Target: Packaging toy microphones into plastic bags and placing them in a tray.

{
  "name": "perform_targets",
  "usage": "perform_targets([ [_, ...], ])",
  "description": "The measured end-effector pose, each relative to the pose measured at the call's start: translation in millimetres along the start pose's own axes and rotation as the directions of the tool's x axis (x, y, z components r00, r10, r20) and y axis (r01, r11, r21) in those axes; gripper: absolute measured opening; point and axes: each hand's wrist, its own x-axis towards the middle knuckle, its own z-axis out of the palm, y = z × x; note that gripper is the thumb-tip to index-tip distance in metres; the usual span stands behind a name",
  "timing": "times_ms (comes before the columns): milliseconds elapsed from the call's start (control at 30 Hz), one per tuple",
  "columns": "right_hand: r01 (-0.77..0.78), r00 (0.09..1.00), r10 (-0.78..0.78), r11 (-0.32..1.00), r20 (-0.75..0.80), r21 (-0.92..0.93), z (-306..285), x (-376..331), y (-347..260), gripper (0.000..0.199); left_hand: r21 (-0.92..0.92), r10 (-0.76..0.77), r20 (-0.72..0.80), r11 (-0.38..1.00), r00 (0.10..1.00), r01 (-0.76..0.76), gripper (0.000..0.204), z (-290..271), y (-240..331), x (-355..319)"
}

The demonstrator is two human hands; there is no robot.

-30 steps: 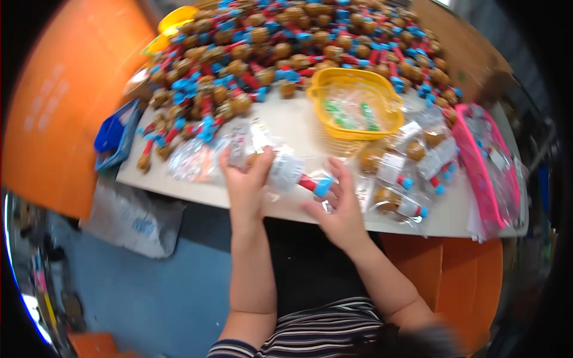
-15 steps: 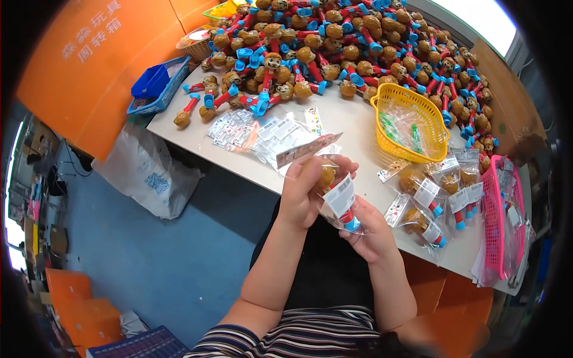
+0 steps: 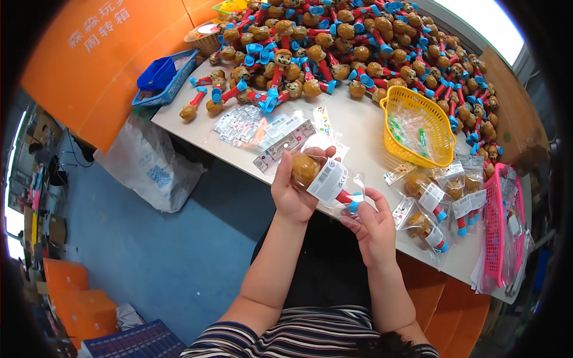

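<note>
Hardly shifted since half a second ago, the clear plastic bag holding a brown-headed, red-and-blue stick toy (image 3: 325,179) hangs off the white desk's (image 3: 358,128) near edge, head up-left, gripped by both hands: left (image 3: 292,191), right (image 3: 371,224).

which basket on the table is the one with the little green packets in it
The yellow basket, right of centre just above the bagged toys. The pink basket stands on the right edge, and the blue basket sits at the far left corner.
</note>
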Motion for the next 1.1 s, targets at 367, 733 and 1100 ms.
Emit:
perform_targets([
  [367, -0.174, 0.983, 0.162, 0.973, 0.089, 0.151, -13.3, 13.8, 23.0, 0.03, 0.072, 0.002, 0.047, 0.997, 0.999, -0.005, 0.055, -24.0, -8.4, -3.3],
  [733, -0.223, 0.974, 0.226, 0.969, 0.023, -0.108, 7.8, 10.5, 10.0, 0.053, -0.127, -0.002, 0.03, 0.992, 1.0, 0.006, 0.053, -37.9, -1.3, -1.2],
  [1100, 0.311, 0.95, -0.303, 0.925, 0.07, -0.217, 16.4, 11.7, 37.6, 0.074, 0.277, 0.177, -0.441, 0.959, 0.88, -0.054, 0.035, -27.4, 1.2, 2.1],
])
